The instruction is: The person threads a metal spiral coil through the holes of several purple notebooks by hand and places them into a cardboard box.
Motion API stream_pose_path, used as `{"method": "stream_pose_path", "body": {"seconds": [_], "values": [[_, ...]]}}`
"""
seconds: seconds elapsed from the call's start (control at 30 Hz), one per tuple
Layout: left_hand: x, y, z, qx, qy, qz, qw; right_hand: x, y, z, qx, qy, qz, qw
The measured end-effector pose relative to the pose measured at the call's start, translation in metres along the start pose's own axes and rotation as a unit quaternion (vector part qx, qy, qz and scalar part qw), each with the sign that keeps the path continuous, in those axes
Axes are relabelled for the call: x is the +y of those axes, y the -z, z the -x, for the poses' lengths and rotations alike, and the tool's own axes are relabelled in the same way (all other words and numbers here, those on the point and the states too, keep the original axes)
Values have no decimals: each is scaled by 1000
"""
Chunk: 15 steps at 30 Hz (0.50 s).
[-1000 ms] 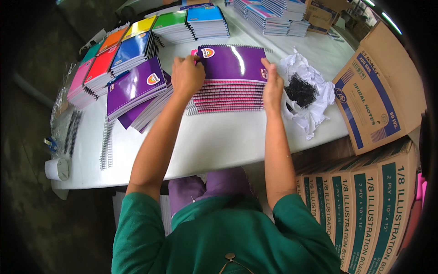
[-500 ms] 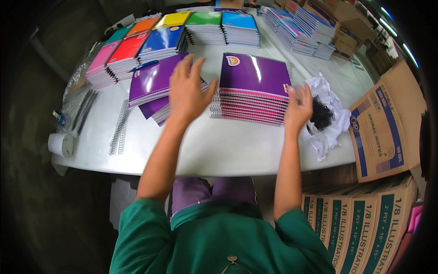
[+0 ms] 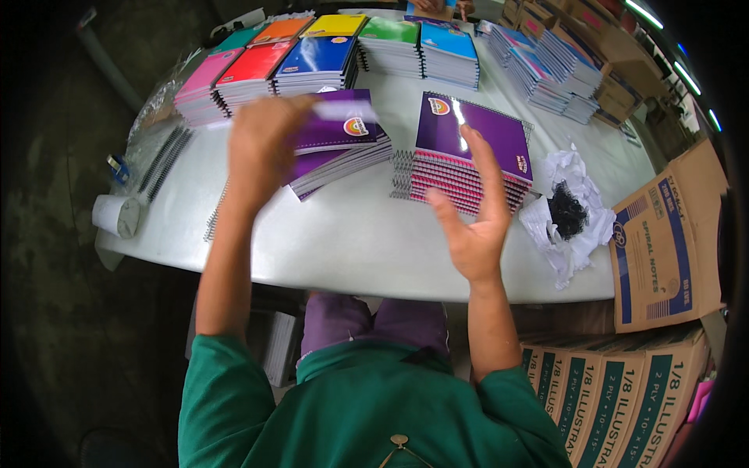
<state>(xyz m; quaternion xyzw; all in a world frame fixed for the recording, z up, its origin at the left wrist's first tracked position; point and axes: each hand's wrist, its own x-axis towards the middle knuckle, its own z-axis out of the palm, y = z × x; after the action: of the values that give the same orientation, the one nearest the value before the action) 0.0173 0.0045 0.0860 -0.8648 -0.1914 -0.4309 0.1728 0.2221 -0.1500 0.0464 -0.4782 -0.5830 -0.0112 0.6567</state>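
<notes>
Two piles of purple notebooks lie before me. Fanned unevenly, the left pile point(image 3: 335, 164) has my left hand point(image 3: 265, 144) over its left side; motion smears the fingers, so their grip is unclear. A pale streak crosses the top cover beside them, and I cannot make out what it is. The right pile point(image 3: 468, 132) is squared, with wire coils sticking out at its left side and pink-lined edges facing me. My right hand point(image 3: 476, 218) hovers at its front, fingers spread and thumb apart, holding nothing.
Behind are stacks of coloured notebooks, including a blue one point(image 3: 316, 58). Loose coils point(image 3: 165, 160), a white roll point(image 3: 117, 216) and a tape dispenser point(image 3: 118, 168) lie left. Crumpled paper with black bits point(image 3: 568, 210) and a carton point(image 3: 663, 242) stand right. Another person's hands point(image 3: 445, 8) show at the far edge.
My left hand has moved left and its fingers have blurred. My right hand has come off the right pile's side to its front. The left pile's top notebook now lies turned differently.
</notes>
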Motion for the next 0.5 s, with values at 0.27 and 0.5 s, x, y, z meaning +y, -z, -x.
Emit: {"method": "stream_pose_path", "body": {"seconds": [0.27, 0.5], "values": [[66, 35, 52, -138, 39, 194, 970, 24, 7, 50, -289, -56, -89, 952], [-112, -26, 60, 9, 370, 159, 915, 58, 60, 95, -2, -269, -201, 942]]}}
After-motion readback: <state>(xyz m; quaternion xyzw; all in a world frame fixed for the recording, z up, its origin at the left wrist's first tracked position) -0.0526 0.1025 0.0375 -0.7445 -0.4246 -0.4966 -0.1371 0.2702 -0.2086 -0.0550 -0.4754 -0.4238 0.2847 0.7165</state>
